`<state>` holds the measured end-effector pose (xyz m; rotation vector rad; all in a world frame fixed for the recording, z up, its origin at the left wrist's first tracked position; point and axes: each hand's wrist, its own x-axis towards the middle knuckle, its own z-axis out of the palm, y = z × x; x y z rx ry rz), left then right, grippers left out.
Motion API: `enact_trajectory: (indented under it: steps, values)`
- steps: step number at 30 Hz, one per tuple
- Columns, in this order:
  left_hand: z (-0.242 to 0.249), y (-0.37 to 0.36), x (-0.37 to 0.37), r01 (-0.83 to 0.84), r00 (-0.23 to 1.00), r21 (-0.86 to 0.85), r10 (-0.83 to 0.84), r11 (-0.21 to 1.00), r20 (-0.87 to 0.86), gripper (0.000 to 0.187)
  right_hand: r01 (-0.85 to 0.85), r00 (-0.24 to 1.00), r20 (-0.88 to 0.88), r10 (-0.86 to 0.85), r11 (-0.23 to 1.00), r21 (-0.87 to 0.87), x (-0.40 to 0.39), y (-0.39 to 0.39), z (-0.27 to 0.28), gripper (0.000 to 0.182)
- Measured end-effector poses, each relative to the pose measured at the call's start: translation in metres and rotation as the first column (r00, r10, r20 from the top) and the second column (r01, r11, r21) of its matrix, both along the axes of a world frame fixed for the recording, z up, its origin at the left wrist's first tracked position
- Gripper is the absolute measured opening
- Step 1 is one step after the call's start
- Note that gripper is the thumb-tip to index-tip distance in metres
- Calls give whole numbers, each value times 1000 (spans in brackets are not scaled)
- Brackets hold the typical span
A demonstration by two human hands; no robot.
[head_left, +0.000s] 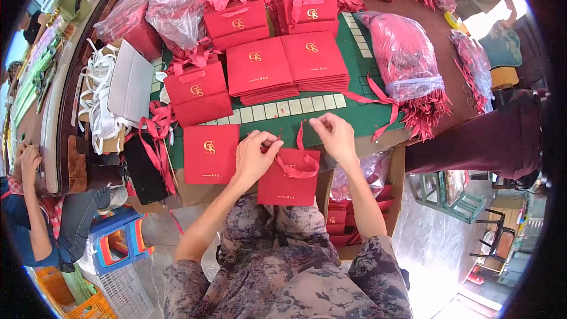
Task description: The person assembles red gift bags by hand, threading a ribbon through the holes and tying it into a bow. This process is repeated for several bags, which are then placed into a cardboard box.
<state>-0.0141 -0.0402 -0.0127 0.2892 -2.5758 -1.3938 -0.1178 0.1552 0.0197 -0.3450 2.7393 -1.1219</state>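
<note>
A red paper gift bag (288, 186) with gold lettering lies at the table's front edge, in front of my body. Its ribbon handle (298, 170) loops over the front, and one loose ribbon end stands up above the bag. At the bag's top left, my left hand (255, 156) is closed, its fingertips pinching a bit of red ribbon. My right hand (336, 137) is raised just right of the upright ribbon end, thumb and fingers pinched together; what they hold, if anything, is too small to make out. Left of my left hand lies another flat red bag (209, 153).
Stacks of flat red bags (260, 68) lie on the green mat (360, 103), with upright bags (236, 23) behind. A plastic sack of red ribbons (404, 53) sits right. A box of white ribbons (130, 80) stands left. Another person's hand (28, 162) is far left.
</note>
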Motion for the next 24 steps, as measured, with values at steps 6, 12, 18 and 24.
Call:
enact_trajectory:
  steps: [6, 12, 18, 24]
  values:
    - [3, 4, -2, -9, 1000, 24, 10, 1000, -24, 17, -120, 975, -191, 115, 993, -13, 7, -16, -41, 16]
    - [6, 5, -6, -4, 998, 130, -5, 991, 64, 19, -78, 966, 170, 194, 847, -525, 19, -19, -32, 9]
    - [9, 7, -8, 61, 996, 129, -69, 990, 56, 17, -99, 898, 274, 345, 763, -638, 25, -14, -31, 19]
    - [10, 5, -9, 94, 994, 135, -100, 986, 39, 19, -69, 866, 324, 381, 734, -676, 22, -12, -28, 16]
